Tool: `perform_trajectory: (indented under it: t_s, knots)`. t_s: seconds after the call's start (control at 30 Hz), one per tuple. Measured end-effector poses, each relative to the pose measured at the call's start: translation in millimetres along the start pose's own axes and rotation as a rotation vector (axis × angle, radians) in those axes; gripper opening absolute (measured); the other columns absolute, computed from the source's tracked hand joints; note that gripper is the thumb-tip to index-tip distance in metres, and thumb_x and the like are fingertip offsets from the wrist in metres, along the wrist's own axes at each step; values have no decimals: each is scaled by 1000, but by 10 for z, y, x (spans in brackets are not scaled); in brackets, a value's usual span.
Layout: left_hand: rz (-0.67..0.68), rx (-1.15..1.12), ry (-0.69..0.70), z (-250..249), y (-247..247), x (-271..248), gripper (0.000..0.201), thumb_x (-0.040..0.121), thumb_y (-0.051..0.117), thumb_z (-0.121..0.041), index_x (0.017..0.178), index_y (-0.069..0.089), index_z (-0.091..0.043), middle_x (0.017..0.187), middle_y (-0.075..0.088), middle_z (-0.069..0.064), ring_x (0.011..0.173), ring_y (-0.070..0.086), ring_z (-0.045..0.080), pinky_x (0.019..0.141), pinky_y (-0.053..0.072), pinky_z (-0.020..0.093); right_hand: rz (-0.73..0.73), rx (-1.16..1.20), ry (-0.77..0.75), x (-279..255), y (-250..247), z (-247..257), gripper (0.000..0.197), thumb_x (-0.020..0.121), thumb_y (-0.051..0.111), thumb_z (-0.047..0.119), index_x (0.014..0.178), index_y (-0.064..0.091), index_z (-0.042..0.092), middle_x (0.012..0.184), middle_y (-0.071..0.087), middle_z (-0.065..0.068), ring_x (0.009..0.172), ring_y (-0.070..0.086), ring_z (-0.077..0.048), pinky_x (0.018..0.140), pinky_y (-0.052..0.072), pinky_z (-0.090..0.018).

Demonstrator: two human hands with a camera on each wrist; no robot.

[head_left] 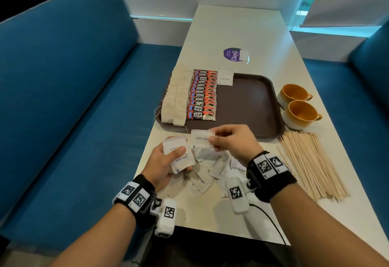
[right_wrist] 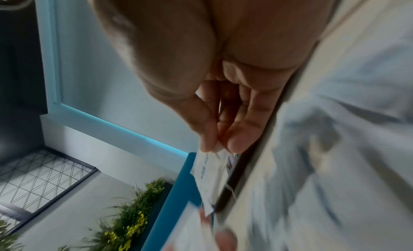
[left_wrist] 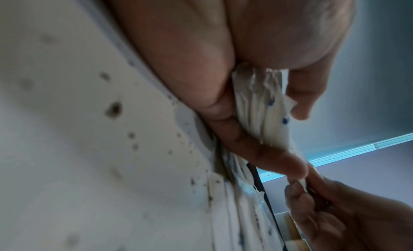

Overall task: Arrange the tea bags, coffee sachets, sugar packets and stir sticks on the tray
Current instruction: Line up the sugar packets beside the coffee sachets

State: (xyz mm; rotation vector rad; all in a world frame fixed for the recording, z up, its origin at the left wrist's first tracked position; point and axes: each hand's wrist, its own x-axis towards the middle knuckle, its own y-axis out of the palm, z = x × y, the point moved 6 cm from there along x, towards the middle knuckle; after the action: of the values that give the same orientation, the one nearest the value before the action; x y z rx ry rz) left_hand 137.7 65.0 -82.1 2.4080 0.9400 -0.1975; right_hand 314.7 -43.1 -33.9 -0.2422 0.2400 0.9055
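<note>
A brown tray [head_left: 248, 102] holds two rows of tea bags [head_left: 175, 96], a column of red coffee sachets [head_left: 203, 95] and one white sugar packet [head_left: 225, 76] at its far edge. My left hand [head_left: 168, 159] grips a small stack of sugar packets [head_left: 179, 155], whose edges show between its fingers as the stack [left_wrist: 263, 109] in the left wrist view. My right hand [head_left: 229, 140] pinches a single sugar packet [head_left: 201, 139] just in front of the tray; that packet [right_wrist: 208, 168] hangs from thumb and finger. More sugar packets [head_left: 206, 174] lie loose on the table beneath both hands. Wooden stir sticks [head_left: 311, 163] lie in a pile at the right.
Two orange-lined cups [head_left: 299, 106] stand right of the tray. A purple sticker [head_left: 232, 54] with a packet [head_left: 244, 55] beside it sits farther back. Blue benches [head_left: 73, 98] flank the white table [head_left: 242, 26]. A black cable [head_left: 271, 222] runs off the near edge.
</note>
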Motion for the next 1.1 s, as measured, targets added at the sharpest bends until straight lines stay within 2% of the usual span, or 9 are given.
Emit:
perform_trajectory:
  t_s: [0.07,0.17,0.27,0.33,0.4,0.5,0.67,0.9,1.1]
  knots:
    - [46,-6,3,-6,15,3,44,82,69,-13,123,55,-6,103,68,29,68,68,38,44,49,30,-56,15,-26,270,-215,159,14,84,78,-3,95,77,5,88,75,-16,75,65,-26,75,62,-35]
    - [73,-64,-9,-33,49,9,48,75,61,-1,122,54,-5,103,62,29,71,65,39,44,52,30,-130,37,-42,723,-557,377,13,84,77,-5,94,75,3,96,74,-23,77,64,-28,72,60,-32]
    - [82,-70,-17,-44,66,6,51,75,62,2,125,52,-4,107,60,31,70,66,37,44,52,30,-159,38,7,1170,-845,495,15,83,77,-4,94,74,5,98,76,-19,69,72,-21,66,62,-28]
    - [72,-73,-13,-44,57,13,53,75,62,2,127,50,-4,107,61,32,68,68,36,44,52,30,-183,5,24,1410,-977,537,15,84,77,-2,97,73,5,85,78,-13,62,73,-16,62,62,-27]
    - [70,-79,-16,-35,53,25,54,76,63,2,128,49,-3,105,62,32,67,68,35,44,53,31,-213,-55,23,1596,-1066,549,12,84,78,-1,93,73,6,71,76,-6,63,72,-16,67,64,-30]
    - [74,-79,-26,-4,44,45,54,77,63,3,128,49,-2,104,63,32,67,68,37,46,54,32,-196,-155,49,1845,-1121,512,11,84,80,3,87,73,11,83,76,-8,80,69,-23,80,61,-34]
    - [86,-71,-30,18,8,65,51,79,63,3,128,48,0,103,63,31,68,68,37,51,56,35,-219,-242,66,2192,-1128,467,26,82,83,9,106,73,8,87,73,-7,67,67,-13,58,58,-19]
    - [91,-30,-45,58,-47,98,40,80,72,-3,117,61,-13,103,67,27,64,67,43,52,55,35,-307,-267,62,2420,-1127,480,29,80,85,4,105,71,5,83,70,-9,59,63,-14,57,58,-19]
    - [91,-43,-37,64,-41,102,45,81,68,1,123,52,-5,102,67,27,65,68,43,52,56,36,-340,-268,97,2455,-1174,467,24,82,83,3,98,66,7,84,72,-14,49,64,-12,50,58,-19]
